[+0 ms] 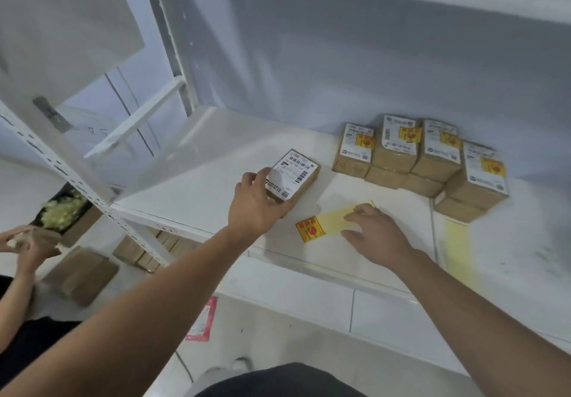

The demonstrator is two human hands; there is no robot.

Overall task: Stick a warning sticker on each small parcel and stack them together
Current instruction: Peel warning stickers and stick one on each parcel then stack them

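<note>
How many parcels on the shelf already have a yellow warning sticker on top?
4, grouped at the back right: far-left parcel, the next, the third, the rightmost. Boxes beneath them have hidden tops. The parcel under the left hand has none.

A small brown cardboard parcel (pixel 293 175) with a white barcode label lies flat on a white shelf (pixel 197 161), no warning sticker visible on it. Just beside it lies a yellow backing strip (pixel 332 220) carrying one orange-and-red warning sticker (pixel 310 229). Further back, stickered parcels (pixel 423 158) stand stacked in touching piles.
</note>
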